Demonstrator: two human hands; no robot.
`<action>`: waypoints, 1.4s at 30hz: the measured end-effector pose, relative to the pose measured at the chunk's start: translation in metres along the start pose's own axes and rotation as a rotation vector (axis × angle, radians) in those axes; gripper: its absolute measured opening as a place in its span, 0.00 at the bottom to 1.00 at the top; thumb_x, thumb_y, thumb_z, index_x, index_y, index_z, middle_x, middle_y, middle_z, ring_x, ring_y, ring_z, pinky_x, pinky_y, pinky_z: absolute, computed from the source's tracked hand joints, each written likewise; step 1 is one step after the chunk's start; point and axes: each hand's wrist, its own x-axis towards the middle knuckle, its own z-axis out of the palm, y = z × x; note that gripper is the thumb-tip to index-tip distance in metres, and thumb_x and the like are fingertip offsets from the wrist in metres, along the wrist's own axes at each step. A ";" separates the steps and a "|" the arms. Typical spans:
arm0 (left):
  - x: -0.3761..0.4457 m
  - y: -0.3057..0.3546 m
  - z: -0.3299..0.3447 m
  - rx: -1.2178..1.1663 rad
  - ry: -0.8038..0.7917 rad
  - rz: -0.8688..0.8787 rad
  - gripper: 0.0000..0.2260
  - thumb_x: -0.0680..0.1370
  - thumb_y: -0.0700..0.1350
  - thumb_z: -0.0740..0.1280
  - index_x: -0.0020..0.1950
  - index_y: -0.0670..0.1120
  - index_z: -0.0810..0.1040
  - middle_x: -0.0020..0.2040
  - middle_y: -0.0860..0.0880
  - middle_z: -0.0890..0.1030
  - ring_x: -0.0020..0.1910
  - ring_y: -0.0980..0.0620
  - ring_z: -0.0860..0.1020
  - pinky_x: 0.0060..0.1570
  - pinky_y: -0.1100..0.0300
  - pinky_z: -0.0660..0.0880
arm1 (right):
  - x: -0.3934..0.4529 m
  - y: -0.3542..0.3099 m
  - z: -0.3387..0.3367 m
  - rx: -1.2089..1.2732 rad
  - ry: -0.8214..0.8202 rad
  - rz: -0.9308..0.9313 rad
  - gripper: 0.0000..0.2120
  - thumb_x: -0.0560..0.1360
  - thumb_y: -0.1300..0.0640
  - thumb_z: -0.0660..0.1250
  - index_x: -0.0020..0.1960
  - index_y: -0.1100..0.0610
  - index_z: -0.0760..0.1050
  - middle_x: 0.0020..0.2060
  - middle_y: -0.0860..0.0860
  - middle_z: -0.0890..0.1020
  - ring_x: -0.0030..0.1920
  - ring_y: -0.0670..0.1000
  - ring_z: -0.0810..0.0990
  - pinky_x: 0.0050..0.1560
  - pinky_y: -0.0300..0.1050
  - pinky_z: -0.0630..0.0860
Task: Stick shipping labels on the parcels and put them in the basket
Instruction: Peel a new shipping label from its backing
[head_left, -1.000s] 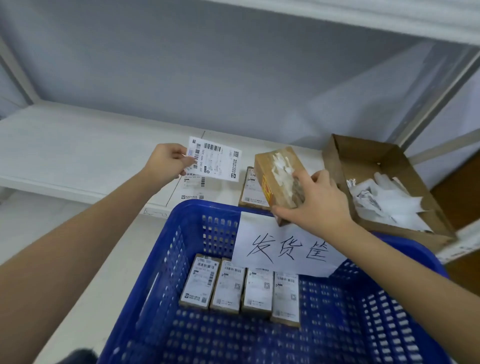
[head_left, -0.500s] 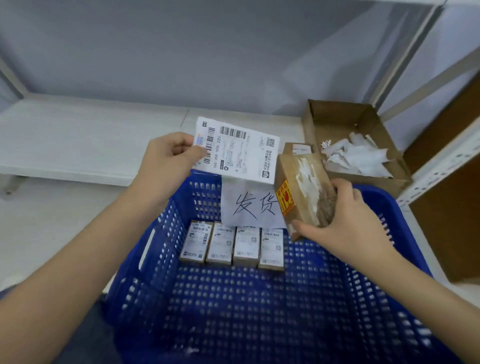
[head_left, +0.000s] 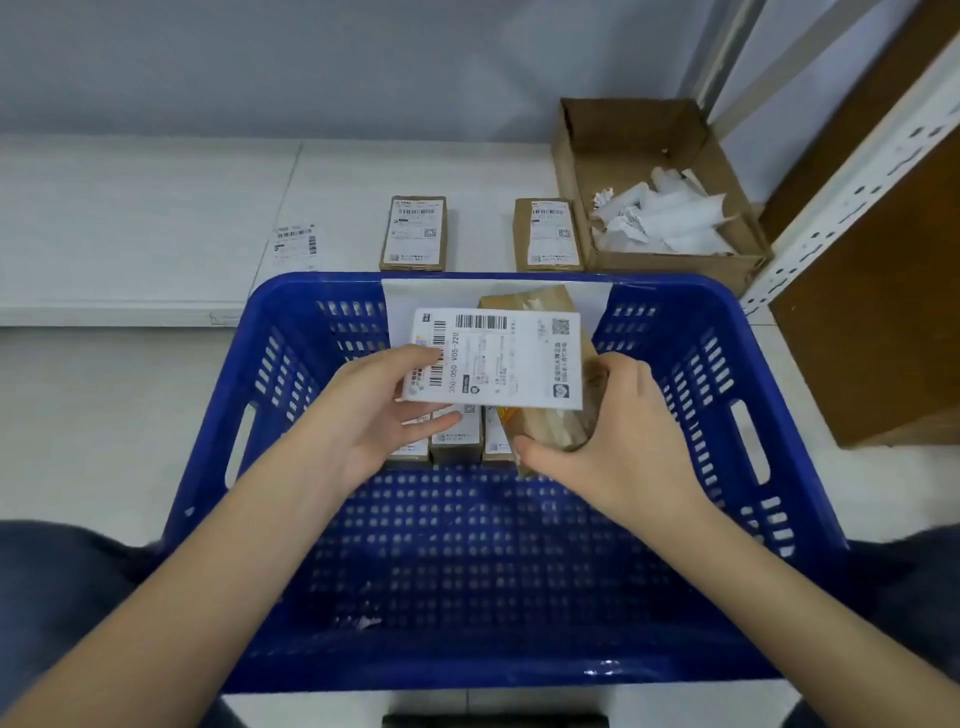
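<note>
Both hands have come together over the blue perforated plastic basket (head_left: 779, 415) since a moment ago, and the white rectangular shipping label (head_left: 496, 358) that was held apart on the left now lies across the top of the brown cardboard parcel (head_left: 558, 426). Left hand (head_left: 374, 415) pinches the label's left edge between thumb and fingers; right hand (head_left: 618, 441) is wrapped around the parcel's near end, thumb along its lower side, holding it above the basket's far half. On the label I can read two barcodes, a QR code in the upper right corner and the printed line "350-050 V05-220"; the smaller print is too fine to make out. Torn white remnants show on the parcel's brown face beside the label. Below the hands, a row of labelled small brown boxes (head_left: 457, 441) lies flat on the basket floor, partly hidden. A white paper sign (head_left: 400, 312) hangs on the basket's far wall, its writing covered. On the white shelf (head_left: 156, 208) beyond sit two labelled brown parcels (head_left: 414, 233), side by side but apart, a loose white label sheet (head_left: 295, 247) to their left, and an open brown cardboard carton (head_left: 576, 130) holding crumpled white backing paper (head_left: 670, 218).
</note>
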 end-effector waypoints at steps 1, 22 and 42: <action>0.001 -0.001 0.001 0.005 -0.013 -0.001 0.10 0.77 0.39 0.67 0.59 0.41 0.78 0.52 0.42 0.84 0.53 0.43 0.82 0.49 0.47 0.81 | 0.001 0.001 0.002 0.017 -0.003 0.005 0.41 0.59 0.38 0.75 0.64 0.55 0.62 0.54 0.46 0.65 0.55 0.46 0.69 0.48 0.41 0.71; -0.002 -0.032 0.022 0.036 -0.144 0.117 0.19 0.67 0.49 0.73 0.57 0.52 0.79 0.54 0.52 0.84 0.59 0.52 0.79 0.58 0.47 0.77 | 0.003 0.006 0.016 0.109 0.068 -0.096 0.35 0.60 0.38 0.71 0.64 0.47 0.67 0.54 0.42 0.61 0.50 0.43 0.70 0.43 0.42 0.76; 0.010 -0.027 0.013 0.115 0.073 0.242 0.09 0.75 0.38 0.71 0.52 0.49 0.79 0.47 0.52 0.85 0.44 0.53 0.84 0.32 0.59 0.79 | 0.013 0.002 0.007 0.801 -0.109 0.033 0.08 0.78 0.65 0.62 0.51 0.52 0.72 0.53 0.47 0.77 0.53 0.40 0.77 0.46 0.33 0.74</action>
